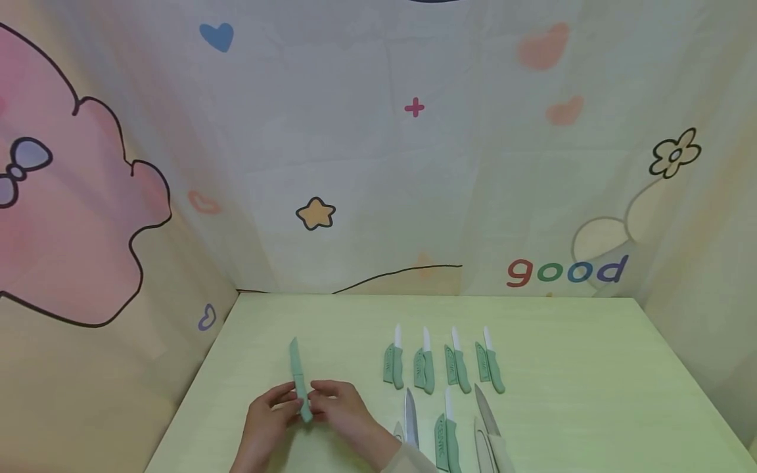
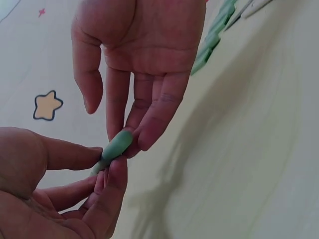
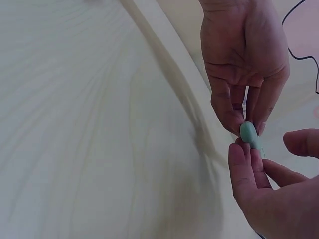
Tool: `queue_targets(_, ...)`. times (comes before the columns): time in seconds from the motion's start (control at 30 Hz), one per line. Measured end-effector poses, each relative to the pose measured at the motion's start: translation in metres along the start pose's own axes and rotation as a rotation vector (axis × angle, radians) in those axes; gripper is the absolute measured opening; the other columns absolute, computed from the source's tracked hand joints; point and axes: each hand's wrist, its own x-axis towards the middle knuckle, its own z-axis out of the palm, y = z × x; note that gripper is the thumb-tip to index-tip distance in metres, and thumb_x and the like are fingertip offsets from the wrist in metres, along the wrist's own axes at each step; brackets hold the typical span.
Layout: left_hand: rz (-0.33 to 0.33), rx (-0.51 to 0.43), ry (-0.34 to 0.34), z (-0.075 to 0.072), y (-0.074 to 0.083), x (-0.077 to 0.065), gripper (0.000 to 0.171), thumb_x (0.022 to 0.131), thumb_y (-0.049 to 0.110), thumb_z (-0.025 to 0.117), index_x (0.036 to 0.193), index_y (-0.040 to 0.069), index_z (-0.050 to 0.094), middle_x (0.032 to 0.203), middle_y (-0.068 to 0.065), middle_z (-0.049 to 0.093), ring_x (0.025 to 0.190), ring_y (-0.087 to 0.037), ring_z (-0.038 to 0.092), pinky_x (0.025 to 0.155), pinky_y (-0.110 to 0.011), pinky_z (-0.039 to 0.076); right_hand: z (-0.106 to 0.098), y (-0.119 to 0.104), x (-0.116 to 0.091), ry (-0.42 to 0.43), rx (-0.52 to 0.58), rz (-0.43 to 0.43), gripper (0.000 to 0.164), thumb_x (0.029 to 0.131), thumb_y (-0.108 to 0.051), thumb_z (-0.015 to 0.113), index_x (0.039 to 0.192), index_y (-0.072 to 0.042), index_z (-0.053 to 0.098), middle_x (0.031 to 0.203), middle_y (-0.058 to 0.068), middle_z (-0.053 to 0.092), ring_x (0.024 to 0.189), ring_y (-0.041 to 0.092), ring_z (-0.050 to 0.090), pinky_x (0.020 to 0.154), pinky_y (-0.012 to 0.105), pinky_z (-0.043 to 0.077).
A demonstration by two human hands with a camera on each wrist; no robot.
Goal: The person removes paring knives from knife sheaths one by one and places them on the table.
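A small green knife, its blade covered by a green sheath, is held upright above the left part of the table. My left hand pinches its handle between thumb and fingers, as the left wrist view shows. Fingers of my right hand touch the handle from the other side, and the right thumb stands apart from it. In both wrist views the rounded butt of the handle points toward the camera.
Several green paring knives with white blades lie in a row right of the hands, each beside its sheath. Nearer lie another green knife, a steel-bladed knife and a pale-handled knife. A printed curtain stands behind the table.
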Motion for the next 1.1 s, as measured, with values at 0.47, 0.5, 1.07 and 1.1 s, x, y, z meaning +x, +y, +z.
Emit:
queue_targets(0.47, 0.077, -0.064, -0.162, 0.033, 0.007, -0.025, 0.046, 0.086, 0.005, 0.068, 0.129, -0.005, 0.054, 0.114, -0.021, 0.057, 0.09, -0.025, 0.065, 0.077, -0.037, 0.06, -0.031, -0.013, -0.029, 0.085, -0.141, -0.052, 0.024, 0.086, -0.007, 0.065, 0.109, -0.001, 0.07, 0.092, 0.01, 0.062, 0.072, 0.022, 0.066, 0.064, 0.034, 0.062)
queue_targets(0.5, 0.081, -0.069, -0.181, 0.036, 0.008, -0.026, 0.047, 0.086, 0.005, 0.069, 0.129, -0.005, 0.054, 0.114, -0.022, 0.057, 0.09, -0.025, 0.065, 0.077, -0.037, 0.06, -0.034, -0.013, -0.032, 0.091, -0.138, -0.05, 0.025, 0.086, -0.006, 0.065, 0.109, 0.0, 0.069, 0.092, 0.011, 0.062, 0.071, 0.023, 0.067, 0.064, 0.034, 0.062)
queue_targets(1.07, 0.116, -0.105, -0.353, 0.084, 0.022, -0.048, 0.045, 0.087, 0.006, 0.07, 0.128, -0.004, 0.054, 0.111, -0.022, 0.055, 0.089, -0.025, 0.065, 0.073, -0.039, 0.061, -0.082, -0.025, -0.069, 0.159, -0.12, 0.002, 0.028, 0.087, -0.005, 0.066, 0.113, 0.003, 0.065, 0.092, 0.012, 0.063, 0.077, 0.029, 0.066, 0.064, 0.038, 0.062)
queue_targets(1.1, 0.114, -0.109, -0.358, 0.086, 0.023, -0.049, 0.044, 0.087, 0.005, 0.069, 0.127, -0.004, 0.054, 0.111, -0.022, 0.055, 0.089, -0.025, 0.065, 0.073, -0.039, 0.061, -0.084, -0.026, -0.071, 0.164, -0.116, 0.005, 0.028, 0.087, -0.006, 0.067, 0.113, 0.003, 0.064, 0.092, 0.011, 0.063, 0.077, 0.028, 0.066, 0.063, 0.037, 0.062)
